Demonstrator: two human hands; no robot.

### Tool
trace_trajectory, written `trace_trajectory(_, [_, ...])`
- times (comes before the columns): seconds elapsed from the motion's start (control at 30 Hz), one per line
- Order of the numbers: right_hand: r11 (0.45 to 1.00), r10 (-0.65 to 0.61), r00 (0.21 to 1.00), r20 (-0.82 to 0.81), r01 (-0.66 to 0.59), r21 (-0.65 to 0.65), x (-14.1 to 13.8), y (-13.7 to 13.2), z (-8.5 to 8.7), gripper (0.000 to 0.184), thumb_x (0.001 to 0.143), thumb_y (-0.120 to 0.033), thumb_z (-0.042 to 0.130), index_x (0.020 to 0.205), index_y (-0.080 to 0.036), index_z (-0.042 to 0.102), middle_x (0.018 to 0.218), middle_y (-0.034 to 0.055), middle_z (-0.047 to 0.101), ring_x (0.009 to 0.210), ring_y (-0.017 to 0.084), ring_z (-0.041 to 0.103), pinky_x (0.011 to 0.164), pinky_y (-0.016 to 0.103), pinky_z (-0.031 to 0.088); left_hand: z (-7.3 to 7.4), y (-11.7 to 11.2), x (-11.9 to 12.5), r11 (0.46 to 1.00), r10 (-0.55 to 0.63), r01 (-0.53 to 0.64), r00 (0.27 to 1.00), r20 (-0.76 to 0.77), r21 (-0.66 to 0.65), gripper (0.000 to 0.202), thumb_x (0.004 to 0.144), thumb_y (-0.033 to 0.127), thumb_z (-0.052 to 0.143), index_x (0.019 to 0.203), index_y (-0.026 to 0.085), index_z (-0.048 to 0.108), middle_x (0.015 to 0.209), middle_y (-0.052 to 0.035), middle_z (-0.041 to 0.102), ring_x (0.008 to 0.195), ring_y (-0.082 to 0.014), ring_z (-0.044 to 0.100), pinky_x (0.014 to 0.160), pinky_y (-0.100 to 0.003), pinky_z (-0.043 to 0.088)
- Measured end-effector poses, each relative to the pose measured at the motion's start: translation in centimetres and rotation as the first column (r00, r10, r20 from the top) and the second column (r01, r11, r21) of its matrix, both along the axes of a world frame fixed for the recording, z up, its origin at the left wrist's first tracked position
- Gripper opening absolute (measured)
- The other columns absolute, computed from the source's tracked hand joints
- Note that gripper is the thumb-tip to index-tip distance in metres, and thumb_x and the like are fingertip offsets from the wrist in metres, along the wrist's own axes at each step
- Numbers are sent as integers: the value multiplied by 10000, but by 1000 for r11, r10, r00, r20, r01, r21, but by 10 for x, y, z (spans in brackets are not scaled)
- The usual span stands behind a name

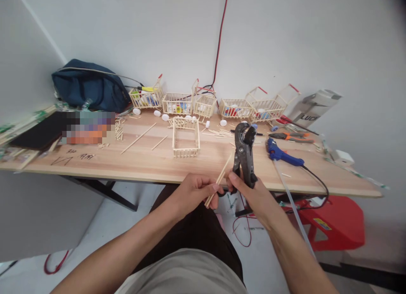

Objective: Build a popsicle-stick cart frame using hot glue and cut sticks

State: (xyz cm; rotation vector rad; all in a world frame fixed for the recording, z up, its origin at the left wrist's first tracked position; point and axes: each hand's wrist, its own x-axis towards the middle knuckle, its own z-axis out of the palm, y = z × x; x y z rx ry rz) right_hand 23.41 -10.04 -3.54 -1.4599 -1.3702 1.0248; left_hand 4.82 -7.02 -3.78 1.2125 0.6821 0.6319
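My left hand (pixel 199 190) pinches a few thin wooden sticks (pixel 222 171) that slant up to the right over the table's front edge. Closed round the handles of a dark pair of cutters (pixel 243 152) is my right hand (pixel 245 186), just right of the sticks. The cutter head points up and away from me. Beyond my hands stands a small open frame (pixel 186 152) built of the same sticks. Loose sticks (pixel 138 138) lie left of it, and a pile of short pieces (pixel 220 133) lies to its right.
Small stick-built carts (pixel 177 104) with white wheels line the wall. A blue glue gun (pixel 285 154) and orange-handled pliers (pixel 292 137) lie at right, with a cord over the edge. A dark blue bag (pixel 90 85) and a black tablet-like slab (pixel 41 129) occupy the left. A red stool (pixel 339 222) stands below.
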Motion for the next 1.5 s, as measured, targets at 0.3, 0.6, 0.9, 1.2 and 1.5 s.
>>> trace_trajectory(0.3, [931, 147, 983, 106, -102, -350, 44, -61, 14, 669, 705, -827, 469, 896, -238, 722, 717, 90, 678, 728, 266, 633, 696, 382, 514, 7, 11, -20, 997, -60, 63, 995, 82, -39, 338, 834, 431, 647, 838, 94, 682, 568, -23, 609, 510, -81, 504, 529, -209, 338])
trace_trajectory(0.6, [864, 359, 924, 131, -276, -422, 39, -62, 17, 751, 845, -776, 271, 1114, -187, 652, 863, 90, 669, 825, 235, 614, 770, 371, 505, 10, 9, -13, 977, -193, 201, 975, 107, -67, 299, 884, 371, 594, 831, 86, 669, 541, -12, 588, 496, -68, 475, 526, -195, 347])
trace_trajectory(0.9, [857, 423, 891, 164, -334, -393, 43, -59, 19, 655, 905, -698, 262, 1102, -212, 655, 816, 73, 648, 837, 232, 600, 753, 339, 483, 4, 11, -12, 953, -296, 298, 954, 47, -60, 286, 912, 347, 555, 867, 89, 672, 565, -11, 588, 511, -70, 482, 535, -191, 355])
trace_trajectory(1.2, [861, 390, 913, 118, -317, -397, 39, -57, 24, 642, 864, -739, 313, 1011, -199, 628, 739, 54, 588, 694, 195, 557, 659, 310, 461, 6, 14, -12, 936, -338, 340, 941, 35, -91, 316, 894, 383, 568, 838, 89, 668, 532, -2, 555, 480, -72, 452, 510, -198, 333])
trace_trajectory(1.5, [893, 346, 930, 123, -286, -348, 40, -60, 14, 551, 892, -691, 343, 815, -184, 546, 601, -6, 494, 552, 127, 463, 537, 257, 380, 4, 17, -11, 932, -341, 344, 939, 51, -114, 310, 870, 381, 590, 839, 84, 674, 529, -2, 546, 475, -76, 452, 490, -205, 313])
